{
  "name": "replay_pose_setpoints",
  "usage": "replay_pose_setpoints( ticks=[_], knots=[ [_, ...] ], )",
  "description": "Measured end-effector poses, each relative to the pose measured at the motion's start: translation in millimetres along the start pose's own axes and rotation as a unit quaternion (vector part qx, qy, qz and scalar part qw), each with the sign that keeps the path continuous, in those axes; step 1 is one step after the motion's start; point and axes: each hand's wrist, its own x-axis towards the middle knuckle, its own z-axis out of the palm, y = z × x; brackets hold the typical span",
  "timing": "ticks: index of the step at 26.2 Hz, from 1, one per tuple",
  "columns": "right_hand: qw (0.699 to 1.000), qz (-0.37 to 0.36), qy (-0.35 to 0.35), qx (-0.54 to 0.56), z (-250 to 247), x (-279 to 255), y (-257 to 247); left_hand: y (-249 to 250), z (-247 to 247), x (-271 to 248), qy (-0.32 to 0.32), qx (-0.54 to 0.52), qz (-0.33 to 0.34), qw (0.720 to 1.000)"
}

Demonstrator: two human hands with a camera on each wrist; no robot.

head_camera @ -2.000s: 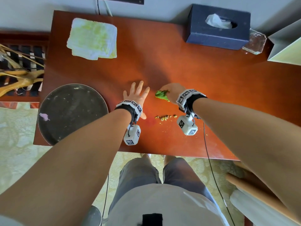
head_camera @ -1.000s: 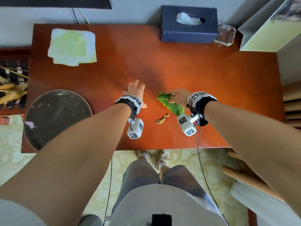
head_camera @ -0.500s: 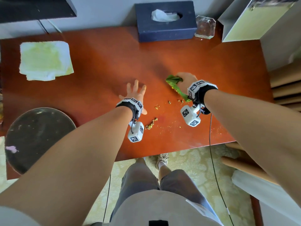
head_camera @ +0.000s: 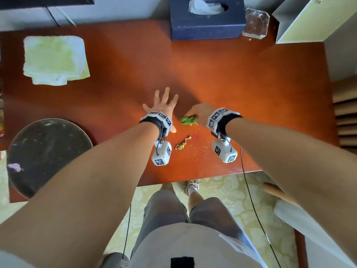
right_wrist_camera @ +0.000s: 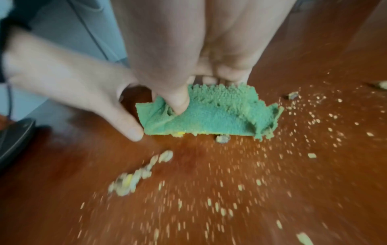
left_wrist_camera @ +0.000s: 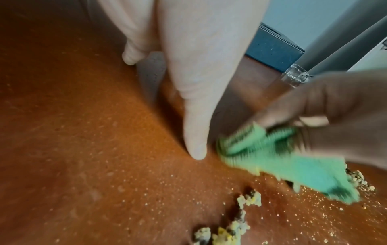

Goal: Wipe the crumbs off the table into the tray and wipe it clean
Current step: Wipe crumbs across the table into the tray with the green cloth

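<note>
My right hand (head_camera: 201,113) grips a small green cloth (head_camera: 189,120) (right_wrist_camera: 209,116) and presses it on the red-brown table (head_camera: 231,78), thumb dug into the cloth. A clump of yellow crumbs (head_camera: 182,143) (right_wrist_camera: 138,174) lies just in front of the cloth, with fine crumbs scattered to the right (right_wrist_camera: 272,157). My left hand (head_camera: 162,105) lies flat on the table with fingers spread, its thumb beside the cloth's left end (left_wrist_camera: 240,145). The round dark tray (head_camera: 46,155) sits at the table's front left corner, apart from both hands.
A folded white-and-yellow towel (head_camera: 55,59) lies at the back left. A dark blue tissue box (head_camera: 206,18) and a clear glass dish (head_camera: 255,23) stand at the back edge. A white box (head_camera: 309,22) is at the back right. The table's front edge (head_camera: 193,180) is near the crumbs.
My right hand has pulled the green cloth back toward my left hand and the front edge, sweeping crumbs into a clump. The left hand stays flat in place.
</note>
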Motion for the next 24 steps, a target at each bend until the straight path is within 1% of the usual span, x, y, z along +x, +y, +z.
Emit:
replay_pose_setpoints(
  ticks=[3, 5, 6, 7, 9, 11, 13, 15, 17, 19, 20, 22, 24],
  knots=[
    [0.992, -0.043, -0.082, -0.081, 24.8, -15.2, -13.4, 0.2, -2.8, -2.9, -0.005, 0.001, -0.001, 1.000],
    [0.991, -0.039, -0.106, -0.076, 25.8, -24.0, -12.4, 2.8, -6.2, -3.4, -0.003, 0.000, -0.002, 1.000],
    [0.994, -0.029, -0.096, -0.048, 21.8, -27.4, -9.0, 5.2, -9.4, -3.2, 0.001, 0.000, -0.005, 1.000],
    [0.998, -0.013, -0.066, -0.003, 17.8, -29.9, -3.5, 8.3, -12.5, -3.0, 0.007, 0.001, -0.009, 1.000],
    [0.996, 0.033, 0.020, 0.084, 8.2, -34.1, 10.8, 15.4, -18.8, -1.4, 0.026, 0.000, -0.016, 1.000],
    [0.981, 0.092, 0.092, 0.143, -1.6, -37.3, 29.5, 23.4, -21.9, 2.1, 0.045, -0.002, -0.012, 0.999],
    [0.955, 0.167, 0.149, 0.193, -14.6, -42.9, 50.9, 36.0, -22.0, 6.0, 0.048, -0.006, 0.003, 0.999],
    [0.932, 0.232, 0.182, 0.210, -26.0, -49.2, 74.2, 54.0, -20.9, 9.1, 0.034, -0.008, 0.013, 0.999],
    [0.926, 0.251, 0.193, 0.204, -32.9, -50.8, 88.3, 64.5, -18.8, 9.7, 0.016, -0.001, 0.006, 1.000],
    [0.933, 0.241, 0.194, 0.184, -37.6, -47.9, 94.0, 68.0, -17.5, 12.7, 0.004, 0.009, 0.001, 1.000],
    [0.943, 0.228, 0.182, 0.162, -39.6, -45.4, 94.5, 68.2, -16.9, 13.5, 0.003, 0.009, -0.001, 1.000],
    [0.965, 0.192, 0.137, 0.111, -41.1, -37.7, 93.4, 69.5, -16.5, 15.4, 0.005, 0.010, -0.007, 1.000],
    [0.978, 0.161, 0.101, 0.084, -37.0, -35.7, 84.5, 70.1, -16.3, 16.2, 0.007, 0.012, -0.011, 1.000]
  ],
)
